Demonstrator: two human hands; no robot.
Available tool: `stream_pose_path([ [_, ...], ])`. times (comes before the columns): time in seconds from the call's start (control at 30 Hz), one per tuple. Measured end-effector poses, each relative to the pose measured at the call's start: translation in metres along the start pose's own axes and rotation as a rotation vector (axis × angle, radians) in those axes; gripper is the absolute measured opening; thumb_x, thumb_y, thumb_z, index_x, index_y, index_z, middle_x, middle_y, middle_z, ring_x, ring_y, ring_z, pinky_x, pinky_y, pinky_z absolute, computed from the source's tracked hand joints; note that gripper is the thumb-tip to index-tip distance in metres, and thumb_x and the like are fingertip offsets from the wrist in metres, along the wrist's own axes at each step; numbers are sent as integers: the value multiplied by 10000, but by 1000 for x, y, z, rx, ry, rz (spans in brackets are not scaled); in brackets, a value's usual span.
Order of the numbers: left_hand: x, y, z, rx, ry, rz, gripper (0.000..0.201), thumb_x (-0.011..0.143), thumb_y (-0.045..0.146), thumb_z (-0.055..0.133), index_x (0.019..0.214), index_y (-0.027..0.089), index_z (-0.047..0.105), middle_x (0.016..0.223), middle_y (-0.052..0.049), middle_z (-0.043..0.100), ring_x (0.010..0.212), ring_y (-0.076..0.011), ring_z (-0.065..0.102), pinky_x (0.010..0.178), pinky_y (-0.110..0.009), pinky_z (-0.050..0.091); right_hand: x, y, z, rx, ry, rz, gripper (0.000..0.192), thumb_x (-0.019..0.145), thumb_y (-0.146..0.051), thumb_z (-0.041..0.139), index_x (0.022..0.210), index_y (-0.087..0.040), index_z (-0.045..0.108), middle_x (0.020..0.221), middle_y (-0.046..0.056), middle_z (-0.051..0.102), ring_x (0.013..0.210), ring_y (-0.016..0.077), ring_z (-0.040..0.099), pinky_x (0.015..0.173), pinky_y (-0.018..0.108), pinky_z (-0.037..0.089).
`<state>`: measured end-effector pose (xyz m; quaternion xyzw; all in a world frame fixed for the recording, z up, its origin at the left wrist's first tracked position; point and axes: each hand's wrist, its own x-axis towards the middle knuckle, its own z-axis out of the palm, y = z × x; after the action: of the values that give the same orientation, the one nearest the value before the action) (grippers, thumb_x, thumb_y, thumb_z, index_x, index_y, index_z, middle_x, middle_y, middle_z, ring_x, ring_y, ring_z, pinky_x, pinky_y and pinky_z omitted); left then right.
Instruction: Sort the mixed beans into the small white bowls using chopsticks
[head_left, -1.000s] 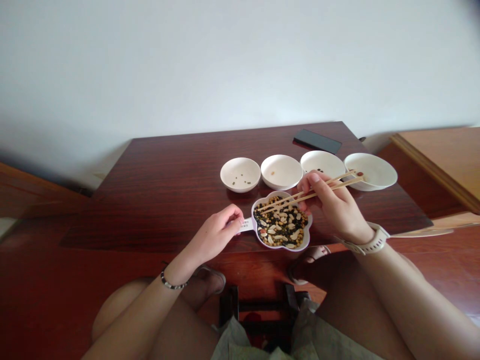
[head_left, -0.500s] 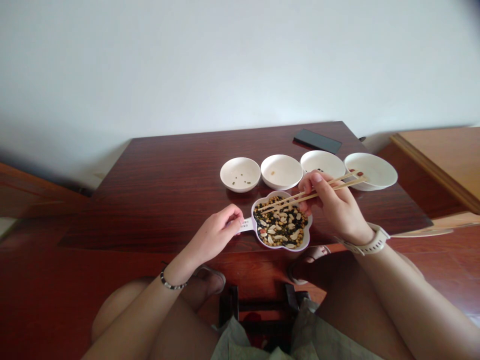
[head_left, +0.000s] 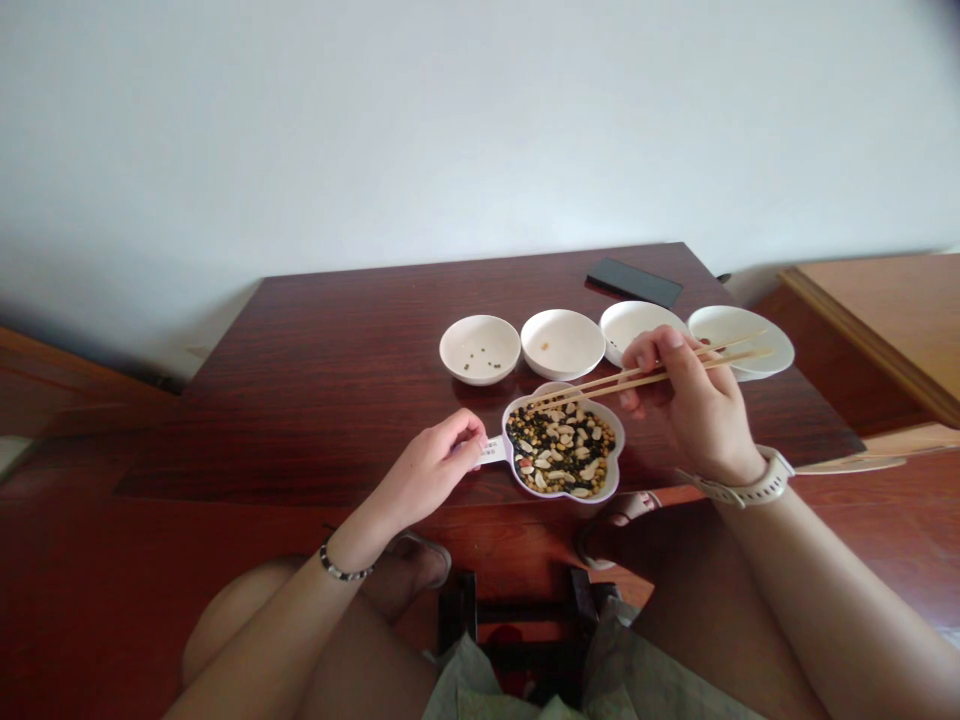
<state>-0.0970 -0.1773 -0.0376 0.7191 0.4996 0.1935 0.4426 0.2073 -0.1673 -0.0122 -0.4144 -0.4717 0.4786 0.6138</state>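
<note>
Wooden chopsticks (head_left: 651,374) sit pinched in the curled fingers of the right hand (head_left: 694,410), their tips over the far rim of the flower-shaped dish (head_left: 562,452) of mixed beans near the counter (head_left: 337,390) edge. The left hand (head_left: 435,465), loosely closed, pinches the dish's white label (head_left: 492,450). Four white bowls (head_left: 480,349) stand in a row just behind.

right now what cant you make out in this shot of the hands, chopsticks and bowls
Head view only:
- Whether the chopsticks grip a bean: tips too small against the flower-shaped dish.
- Third white bowl: near side and contents hidden by the right hand.
- Print on the label pinched by the left hand: too small.
- Specks in the left bowl: kind too small to tell.
</note>
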Motion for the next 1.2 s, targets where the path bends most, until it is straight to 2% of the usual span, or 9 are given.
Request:
stream_pose_path([
  [0.17, 0, -1, 0, -2, 8, 5, 235, 1076, 413, 513, 977, 221, 605, 845, 7, 695, 767, -178, 642, 724, -280, 469, 4, -2, -6, 25, 55, -42, 394, 1013, -506, 674, 778, -204, 582, 761, -8, 540, 533, 107, 585, 409, 227, 428],
  [0.4, -1, -2, 0, 7, 4, 4, 255, 1082, 435, 507, 979, 221, 600, 850, 6, 691, 752, -174, 629, 718, -282, 467, 10, -7, -21, 55, 168, -115, 346, 985, -444, 706, 758, -208, 597, 723, -4, 541, 498, 114, 570, 386, 240, 388],
  [0.5, -1, -2, -1, 1, -3, 4, 248, 1086, 423, 501, 978, 222, 597, 851, 9, 689, 766, -175, 637, 728, -283, 464, 17, -12, -36, 74, 296, -222, 340, 980, -362, 701, 709, -188, 591, 689, 3, 527, 485, 112, 562, 378, 236, 371],
  [0.57, -2, -2, -1, -3, -3, 9, 244, 1086, 417, 502, 976, 222, 600, 851, 10, 689, 770, -174, 636, 732, -283, 460, 22, -15, -49, 84, 400, -284, 351, 1029, -287, 605, 695, -177, 602, 673, 12, 528, 480, 118, 561, 367, 240, 365],
  [0.67, -2, -3, -2, -5, 1, 12, 242, 1083, 411, 504, 974, 221, 608, 847, 7, 690, 767, -175, 631, 727, -283, 455, 29, -16, -66, 96, 596, -315, 397, 1052, -194, 532, 662, -173, 606, 684, 13, 542, 503, 121, 582, 392, 241, 400],
  [0.73, -2, -3, -3, -4, -2, 10, 240, 1083, 409, 504, 976, 221, 607, 847, 7, 691, 765, -175, 632, 725, -282, 455, 31, -14, -75, 77, 668, -332, 419, 1052, -156, 517, 642, -178, 601, 661, 10, 547, 490, 118, 582, 398, 231, 394],
  [0.87, 0, -3, -3, 0, -10, 9, 244, 1090, 416, 504, 978, 223, 602, 847, 10, 690, 761, -169, 634, 721, -279, 456, 30, -7, -87, -31, 674, -398, 463, 1042, -110, 461, 603, -179, 589, 610, 18, 535, 450, 124, 577, 370, 213, 364],
  [0.97, 1, -4, -2, 3, -4, 11, 253, 1090, 423, 507, 969, 221, 598, 844, 9, 687, 757, -168, 625, 714, -277, 453, 27, -3, -91, -125, 690, -359, 435, 1042, -137, 475, 630, -176, 609, 638, 32, 576, 439, 119, 592, 383, 204, 402],
  [1.2, 1, -3, -2, 14, -12, 10, 271, 1096, 443, 506, 967, 221, 592, 838, 16, 678, 761, -166, 615, 713, -280, 440, 23, -6, -83, -158, 668, -349, 420, 1047, -151, 471, 649, -176, 607, 681, 31, 600, 439, 112, 597, 407, 213, 457],
])
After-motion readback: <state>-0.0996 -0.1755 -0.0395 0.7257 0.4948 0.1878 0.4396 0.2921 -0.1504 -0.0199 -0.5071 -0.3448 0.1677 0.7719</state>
